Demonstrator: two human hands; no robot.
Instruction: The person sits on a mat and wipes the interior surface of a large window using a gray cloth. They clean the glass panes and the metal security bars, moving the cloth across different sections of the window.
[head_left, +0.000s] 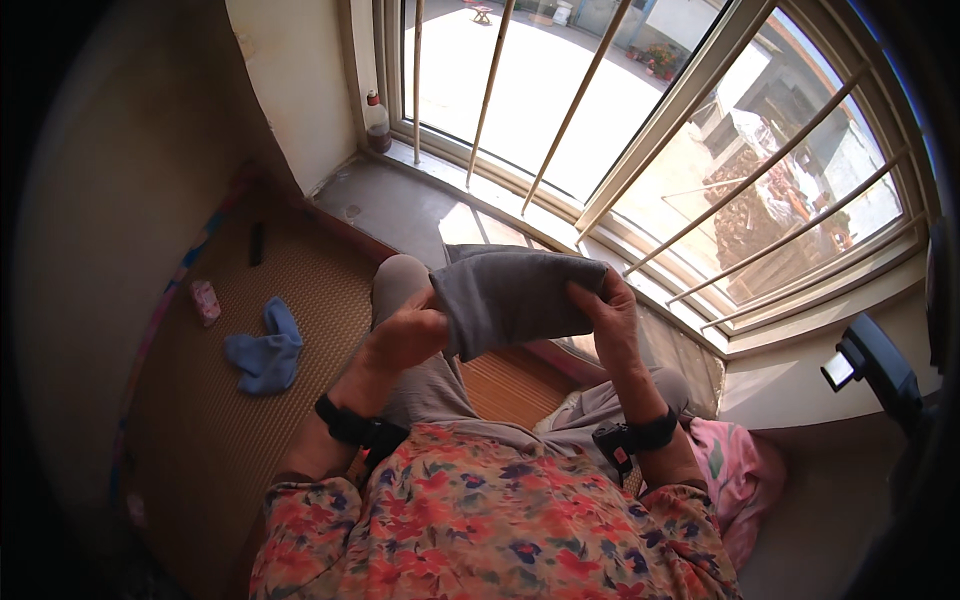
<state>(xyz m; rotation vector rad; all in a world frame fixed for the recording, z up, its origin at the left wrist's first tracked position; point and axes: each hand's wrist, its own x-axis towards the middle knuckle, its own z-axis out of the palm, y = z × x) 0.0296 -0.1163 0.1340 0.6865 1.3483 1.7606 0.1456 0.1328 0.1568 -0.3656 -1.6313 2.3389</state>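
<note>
A piece of dark grey cloth (517, 300), which looks folded, is stretched between my two hands above my lap. My left hand (412, 326) grips its left edge, the fingers partly hidden behind the fabric. At the right end, my right hand (611, 311) pinches the upper corner between thumb and fingers. More of the same grey fabric shows behind the top edge. Each wrist wears a black strap with a small device. Out to the left, on the woven mat (330, 300), lies a crumpled blue cloth item (268, 351), possibly a sock.
A pink patterned packet (205, 302) and a black narrow object (257, 244) lie on the mat. Ahead is a barred window above a sill (390, 199), with a red-capped bottle (376, 124) in its corner. Pink cloth (739, 472) lies at my right, below a black device (877, 367).
</note>
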